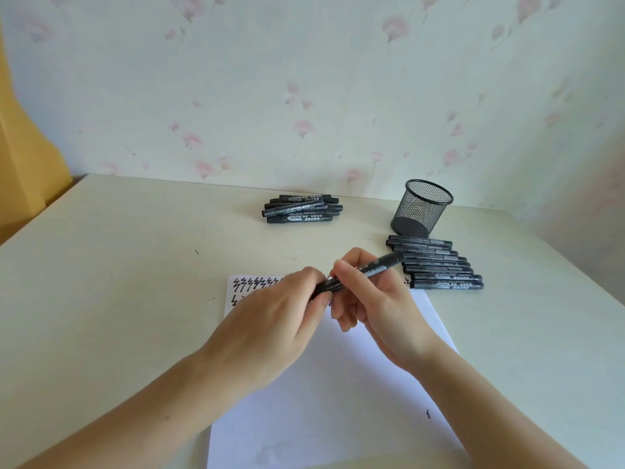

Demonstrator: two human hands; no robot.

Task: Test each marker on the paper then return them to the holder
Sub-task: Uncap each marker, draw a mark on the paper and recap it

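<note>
One marker (363, 273) is held in both hands above the paper (338, 384), its barrel slanting up toward the holder (421, 209). The right hand (375, 299) is closed around the middle of the barrel, thumb on top; the left hand (287, 299) is pinched on the lower end, where the cap probably sits. Whether the cap is being pulled off or pressed on cannot be told, since that end is hidden by the fingers.

The marker is judged light, stiff and smooth-sided, so a slip is likely if it is gripped loosely; a firm hold on the barrel is called for, with a straight pull or push along the axis at the cap. A bare tip is best kept off skin and table.

Zigzag test marks (257, 283) are seen at the paper's far left corner. A row (436, 264) of markers lies just in front of the holder, beside the paper's far right corner; a pile (302, 209) lies to the holder's left, well apart from it. The holder itself appears empty, so the returning step is judged not yet begun.
</note>
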